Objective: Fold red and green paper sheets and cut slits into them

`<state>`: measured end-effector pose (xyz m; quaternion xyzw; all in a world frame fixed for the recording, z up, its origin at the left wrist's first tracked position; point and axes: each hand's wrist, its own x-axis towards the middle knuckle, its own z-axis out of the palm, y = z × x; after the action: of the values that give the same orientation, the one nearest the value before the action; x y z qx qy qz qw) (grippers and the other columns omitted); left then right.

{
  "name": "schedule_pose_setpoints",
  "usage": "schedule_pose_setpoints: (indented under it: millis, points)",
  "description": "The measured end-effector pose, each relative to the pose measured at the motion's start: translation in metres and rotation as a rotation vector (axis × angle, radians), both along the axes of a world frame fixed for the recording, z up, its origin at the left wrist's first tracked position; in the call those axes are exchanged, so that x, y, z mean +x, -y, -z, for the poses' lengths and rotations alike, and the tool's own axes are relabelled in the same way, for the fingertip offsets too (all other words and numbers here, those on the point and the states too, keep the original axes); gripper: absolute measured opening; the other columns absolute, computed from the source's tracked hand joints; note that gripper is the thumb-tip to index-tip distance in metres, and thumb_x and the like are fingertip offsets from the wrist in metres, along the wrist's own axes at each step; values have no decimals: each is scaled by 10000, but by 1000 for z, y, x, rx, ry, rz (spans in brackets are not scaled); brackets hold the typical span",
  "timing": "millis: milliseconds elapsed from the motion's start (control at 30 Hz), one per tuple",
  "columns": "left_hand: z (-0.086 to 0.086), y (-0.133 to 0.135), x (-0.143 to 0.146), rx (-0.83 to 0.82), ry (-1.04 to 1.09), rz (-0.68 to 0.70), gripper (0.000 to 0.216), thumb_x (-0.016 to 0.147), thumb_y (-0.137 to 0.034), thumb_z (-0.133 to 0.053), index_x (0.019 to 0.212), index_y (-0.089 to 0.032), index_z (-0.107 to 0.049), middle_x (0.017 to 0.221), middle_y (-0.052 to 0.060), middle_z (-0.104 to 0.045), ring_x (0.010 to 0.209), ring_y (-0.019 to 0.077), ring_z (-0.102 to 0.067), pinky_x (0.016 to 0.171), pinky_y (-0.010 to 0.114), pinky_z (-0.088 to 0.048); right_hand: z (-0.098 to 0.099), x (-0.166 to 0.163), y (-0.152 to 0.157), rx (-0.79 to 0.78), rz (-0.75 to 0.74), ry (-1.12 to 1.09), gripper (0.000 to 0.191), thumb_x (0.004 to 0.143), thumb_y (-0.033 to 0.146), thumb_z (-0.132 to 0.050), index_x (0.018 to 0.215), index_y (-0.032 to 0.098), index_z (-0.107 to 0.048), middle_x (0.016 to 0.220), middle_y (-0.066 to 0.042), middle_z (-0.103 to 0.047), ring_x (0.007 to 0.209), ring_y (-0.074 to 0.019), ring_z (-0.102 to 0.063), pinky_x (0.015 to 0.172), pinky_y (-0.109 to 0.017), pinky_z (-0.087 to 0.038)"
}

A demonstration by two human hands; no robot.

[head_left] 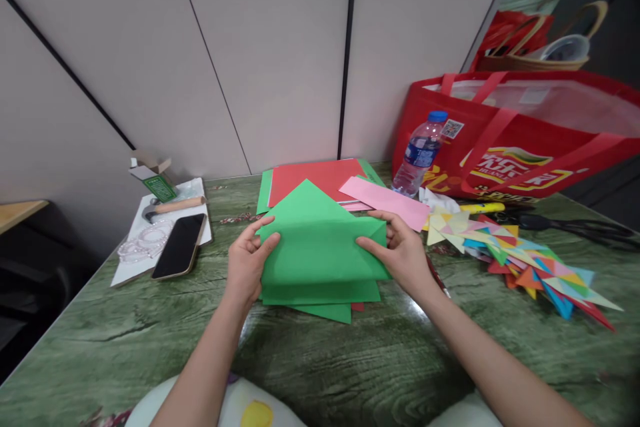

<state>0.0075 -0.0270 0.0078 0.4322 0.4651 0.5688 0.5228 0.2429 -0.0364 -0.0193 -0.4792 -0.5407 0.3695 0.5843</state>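
Observation:
A green sheet of paper (320,240), folded to a point at its top, is held just above the green wood-grain table (350,360). My left hand (247,264) pinches its left edge, thumb on the front. My right hand (400,250) grips its right edge, thumb pressed on the folded flap. More green sheets (325,300) lie beneath it. A stack of red and green paper (313,177) sits behind, with a pink strip (385,202) on it.
Several folded colourful paper shapes (525,260) lie at the right, beside black scissors (575,226) and a yellow pen (483,208). A water bottle (420,154) and red bag (525,134) stand behind. At the left are a phone (179,246), a hammer (173,207) and a small box (153,177).

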Motion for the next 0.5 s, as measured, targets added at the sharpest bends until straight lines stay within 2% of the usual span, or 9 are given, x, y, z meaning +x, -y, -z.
schedule_pose_setpoints:
  millis: [167, 500]
  points:
    - [3, -2, 0, 24, -61, -62, 372, 580, -289, -732, 918, -187, -615, 491, -63, -571, 434, 84, -510, 449, 175, -368, 2, -1, -1, -23, 6, -14, 428, 622, 287, -696, 993, 221, -493, 815, -23, -625, 711, -187, -594, 557, -277, -454]
    - [6, 0, 2, 104, -131, -97, 335, 630, -342, -683, 921, -189, -616, 400, -89, -437, 348, 60, -379, 375, 165, -232, 10, 1, -5, -61, -20, -192, 350, 644, 309, -685, 951, 262, -523, 735, 6, -641, 618, -176, -591, 527, -288, -469]
